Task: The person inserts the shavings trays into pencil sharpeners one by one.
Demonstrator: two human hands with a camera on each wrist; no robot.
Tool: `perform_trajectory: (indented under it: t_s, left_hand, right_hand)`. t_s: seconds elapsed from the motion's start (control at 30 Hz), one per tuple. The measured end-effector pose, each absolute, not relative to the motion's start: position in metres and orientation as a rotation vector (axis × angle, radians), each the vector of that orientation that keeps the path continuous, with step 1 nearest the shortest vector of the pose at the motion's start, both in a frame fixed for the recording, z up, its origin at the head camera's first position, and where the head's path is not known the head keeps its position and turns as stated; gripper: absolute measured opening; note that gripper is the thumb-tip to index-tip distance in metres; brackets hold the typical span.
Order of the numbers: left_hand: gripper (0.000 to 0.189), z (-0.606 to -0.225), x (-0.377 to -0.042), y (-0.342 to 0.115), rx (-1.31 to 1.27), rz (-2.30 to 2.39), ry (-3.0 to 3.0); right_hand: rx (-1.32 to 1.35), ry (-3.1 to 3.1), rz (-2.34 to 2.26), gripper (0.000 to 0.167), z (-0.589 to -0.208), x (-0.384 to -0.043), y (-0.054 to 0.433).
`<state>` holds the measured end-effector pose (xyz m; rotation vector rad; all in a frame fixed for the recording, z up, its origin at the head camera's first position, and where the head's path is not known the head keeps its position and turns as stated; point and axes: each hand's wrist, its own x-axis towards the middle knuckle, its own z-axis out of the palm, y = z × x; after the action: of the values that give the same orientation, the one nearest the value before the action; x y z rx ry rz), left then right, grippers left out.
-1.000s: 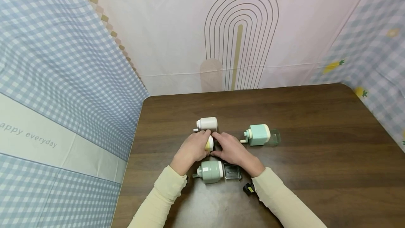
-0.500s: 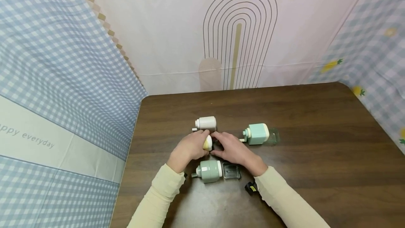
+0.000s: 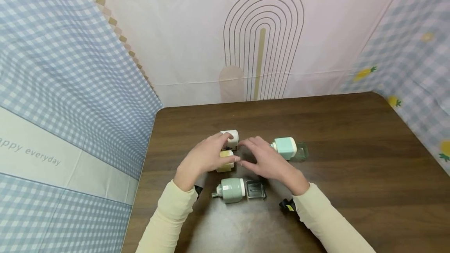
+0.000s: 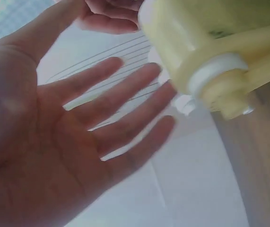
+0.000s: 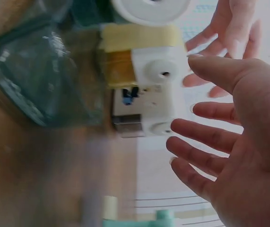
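- From where I sit, the left hand point(image 3: 200, 157) is held with its fingers spread and grips nothing; its thumb crosses over the yellow sharpener point(image 3: 225, 168).
- The right hand point(image 3: 270, 161) also has its fingers parted and holds nothing, as I see it on the right wrist camera.
- The two thumb tips come very near each other; I can't tell from here whether they touch.
- The yellow sharpener lies on the brown table point(image 3: 334, 147), partly under the left hand in my head view. On the left wrist camera I see its knob just beside the fingertips, but contact is unclear to me.
- The white sharpener point(image 3: 233, 142) lies just beyond the yellow one, partly hidden from me by the left hand's fingers.
- Nearer the person I have the green sharpener point(image 3: 231, 191) on its side, with a clear tray point(image 3: 256, 193) just beside its white end.
- Off to the right I see the mint sharpener point(image 3: 285, 148), partly behind the right hand, a clear bin point(image 3: 302, 151) at its far end.
- Behind the table I can see a pale cloth point(image 3: 183, 50) printed with arches.
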<state>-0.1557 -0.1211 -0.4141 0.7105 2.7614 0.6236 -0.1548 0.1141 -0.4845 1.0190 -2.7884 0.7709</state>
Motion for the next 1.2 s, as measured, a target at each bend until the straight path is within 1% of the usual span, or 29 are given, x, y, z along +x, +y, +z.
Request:
perform_trajectory:
  t_s: [0.13, 0.3, 0.47, 0.57, 0.73, 1.2]
  left_hand:
    - [0.079, -0.409, -0.155, -0.119, 0.801, 0.660, 2.920]
    - [0.089, -0.410, -0.156, -0.117, 0.923, 0.662, 3.109]
    - [0.103, -0.410, -0.153, -0.115, 0.907, 0.624, 3.141]
    - [0.107, -0.411, -0.153, -0.115, 0.878, 0.610, 3.136]
    - [0.110, -0.416, -0.154, -0.115, 0.865, 0.607, 3.145]
    - [0.107, -0.426, -0.156, -0.110, 0.846, 0.593, 3.059]
  right_hand:
    - [1.009, -2.697, 0.709, 0.060, -0.474, -0.155, 0.120]
    - [0.968, -2.640, 0.691, 0.071, -0.462, -0.156, 0.125]
    - [0.946, -2.607, 0.661, 0.080, -0.452, -0.157, 0.135]
    - [0.937, -2.586, 0.647, 0.086, -0.446, -0.156, 0.141]
    - [0.912, -2.564, 0.630, 0.092, -0.442, -0.155, 0.146]
    - [0.842, -2.558, 0.600, 0.093, -0.442, -0.148, 0.161]
